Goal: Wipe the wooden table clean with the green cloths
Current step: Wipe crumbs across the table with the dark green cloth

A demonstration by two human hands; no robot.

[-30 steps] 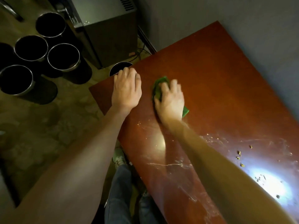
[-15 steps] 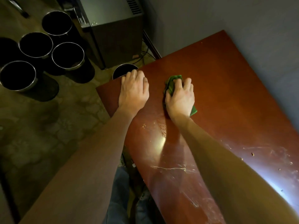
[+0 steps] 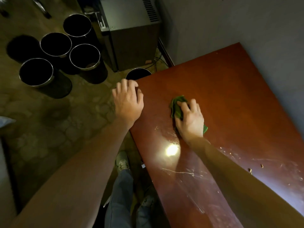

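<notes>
**A:** So, what fills most of the view?

**B:** The reddish-brown wooden surface [image 3: 238, 96], which runs from the lower right up to the grey wall [image 3: 246, 22]. To your left lies the patterned floor [image 3: 49, 120].

**A:** And what stands on that floor?

**B:** A grey metal cabinet [image 3: 131, 43] stands against the wall, past the far end of the surface. Left of it, five dark round bins [image 3: 84, 56] stand clustered with their rims close together. A sixth bin [image 3: 139, 74] peeks out at the far left corner of the surface, partly hidden by it.

**A:** Where are the hands?

**B:** Both your bare arms reach forward. Your left hand [image 3: 128, 101] is at that far left corner, back upward, with the fingers loosely bent and nothing in them. It is blurred, so I cannot tell whether it touches the edge. Your right hand [image 3: 190, 119] is well onto the surface, with its fingers bent over the cloth [image 3: 176, 106].

**A:** How does the cloth lie?

**B:** It is green and bunched, pressed against the surface under your right palm. A fold shows ahead of your fingertips, and a small corner pokes out behind the hand on its right side.

**A:** Any dirt?

**B:** Pale smears [image 3: 185, 173] streak the near part of the surface beside your right forearm, close to a bright spot of glare [image 3: 171, 149]. A few small crumbs [image 3: 250, 170] lie to the right of that forearm, well apart from the cloth.
</notes>
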